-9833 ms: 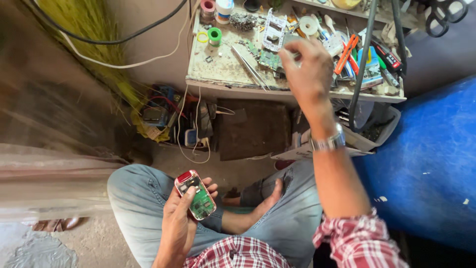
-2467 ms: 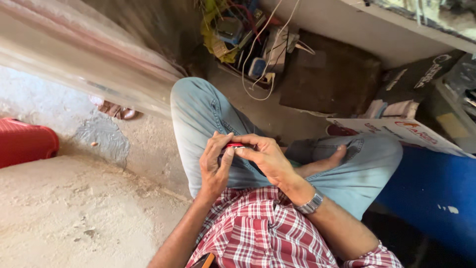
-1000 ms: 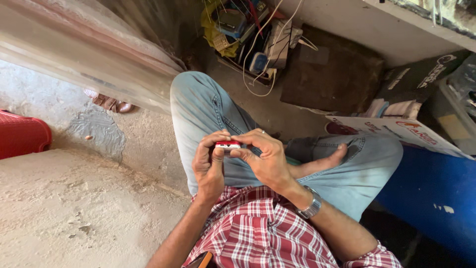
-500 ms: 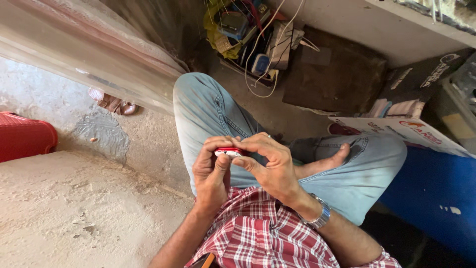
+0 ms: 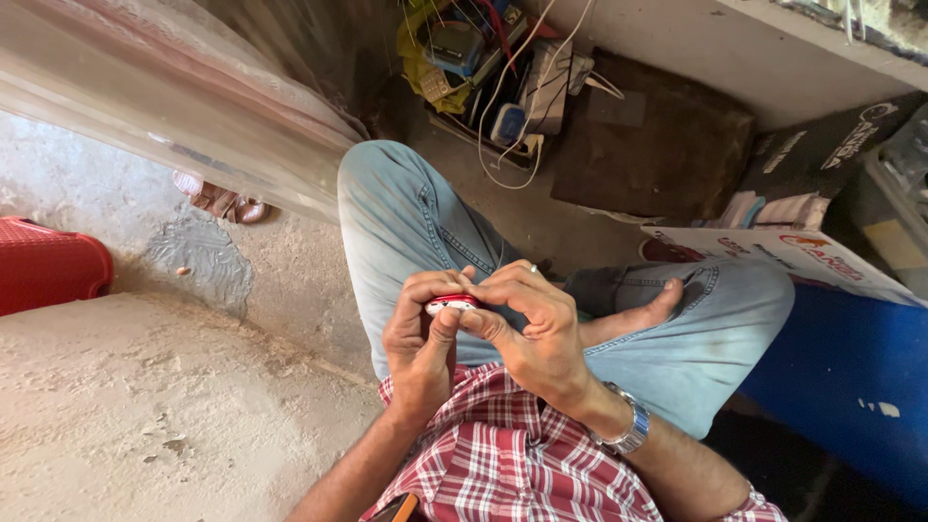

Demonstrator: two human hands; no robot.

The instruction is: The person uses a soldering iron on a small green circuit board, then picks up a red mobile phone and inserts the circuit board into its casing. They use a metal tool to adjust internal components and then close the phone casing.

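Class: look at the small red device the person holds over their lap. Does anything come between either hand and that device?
Nothing visible does. The left hand and the right hand both grip the small red device directly, fingers wrapped around it, above the blue jeans.

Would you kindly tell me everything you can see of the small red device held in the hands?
The small red device is mostly hidden. Only a glossy red edge with a pale strip shows. It lies roughly level above the lap, clasped between the left hand and the right hand, whose fingers curl over it. Its other parts cannot be made out.
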